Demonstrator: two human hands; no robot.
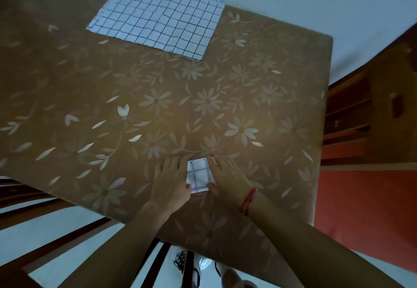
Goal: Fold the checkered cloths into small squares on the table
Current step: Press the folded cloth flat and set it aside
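creases would set best if the left hand (171,179) and right hand (228,177), both flat with straight fingers resting on the sides of the folded checkered cloth (198,176) near the front edge of the desk (248,84), press down evenly.

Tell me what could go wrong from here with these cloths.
1. The folded cloth is kept flat only by the left hand and the right hand pressing on its sides. It may spring open once they lift.
2. It sits close to the near edge of the table, so an arm pulling back could sweep it off.
3. The unfolded cloth lies at the far edge. A long reach might drag it crooked or off.
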